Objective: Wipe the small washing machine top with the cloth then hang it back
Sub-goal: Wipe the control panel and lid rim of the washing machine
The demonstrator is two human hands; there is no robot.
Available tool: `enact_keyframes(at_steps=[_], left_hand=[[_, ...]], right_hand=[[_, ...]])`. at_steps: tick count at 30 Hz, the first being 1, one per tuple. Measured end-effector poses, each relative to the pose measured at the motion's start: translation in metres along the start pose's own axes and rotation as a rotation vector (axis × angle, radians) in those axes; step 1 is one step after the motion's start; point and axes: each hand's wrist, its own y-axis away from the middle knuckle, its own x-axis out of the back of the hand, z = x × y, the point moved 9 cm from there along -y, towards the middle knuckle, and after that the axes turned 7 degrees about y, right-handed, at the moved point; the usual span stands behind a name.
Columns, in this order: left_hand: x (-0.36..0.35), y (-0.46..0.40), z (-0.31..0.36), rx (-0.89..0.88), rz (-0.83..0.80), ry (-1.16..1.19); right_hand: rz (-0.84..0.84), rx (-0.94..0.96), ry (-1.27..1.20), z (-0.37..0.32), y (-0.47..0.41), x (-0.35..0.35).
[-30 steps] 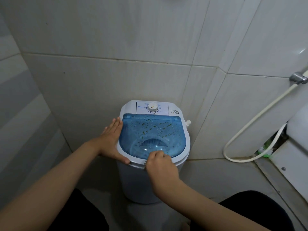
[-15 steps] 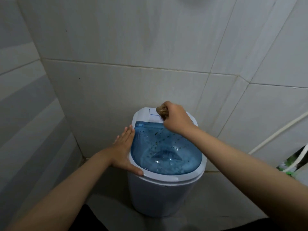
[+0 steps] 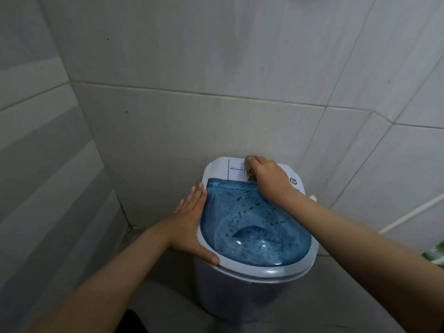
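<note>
1. The left hand [image 3: 189, 227] lay flat against the washing machine's [image 3: 240, 296] left rim, fingers [image 3: 192, 200] spread, steadying it.
2. Its blue lid [image 3: 254, 227], wet and speckled, likely felt slippery.
3. The right hand [image 3: 269, 179] was fisted around a small brown cloth [image 3: 251, 173] on the rear control panel [image 3: 236, 170]; soft and light, best held bunched.

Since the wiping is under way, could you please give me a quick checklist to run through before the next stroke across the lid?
1. Cloth gripped in right hand: ok.
2. Left hand flat against the washing machine rim, steadying it: ok.
3. Blue lid closed: ok.
4. Lid clean: not ok, dark specks and droplets remain.
5. Control panel wiped: cannot tell.
6. Hanging place for the cloth: cannot tell, not in view.
</note>
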Motion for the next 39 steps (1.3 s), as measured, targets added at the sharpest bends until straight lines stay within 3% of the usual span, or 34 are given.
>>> enact_keyframes(at_steps=[6, 11, 17, 23, 30, 34, 39], left_hand=[[0.0, 0.001, 0.002, 0.008, -0.006, -0.003], [0.001, 0.002, 0.003, 0.013, -0.008, 0.003], [0.001, 0.002, 0.004, 0.004, -0.003, 0.013], [-0.007, 0.001, 0.012, -0.013, -0.015, 0.01], [0.01, -0.003, 0.012, -0.029, 0.028, -0.009], [-0.005, 0.003, 0.014, -0.009, -0.012, 0.003], [0.0, 0.001, 0.006, 0.007, -0.004, 0.012]], right_hand=[[-0.034, 0.089, -0.017, -0.001, 0.023, -0.003], [-0.242, 0.148, 0.024, -0.008, 0.028, 0.008], [-0.096, 0.146, -0.118, -0.041, -0.02, 0.029], [-0.199, 0.133, 0.056, -0.062, -0.057, -0.01], [-0.124, 0.224, 0.011, -0.069, -0.044, -0.007], [-0.185, 0.296, -0.082, -0.074, -0.005, -0.014], [-0.23, 0.25, -0.187, -0.056, 0.009, -0.009]])
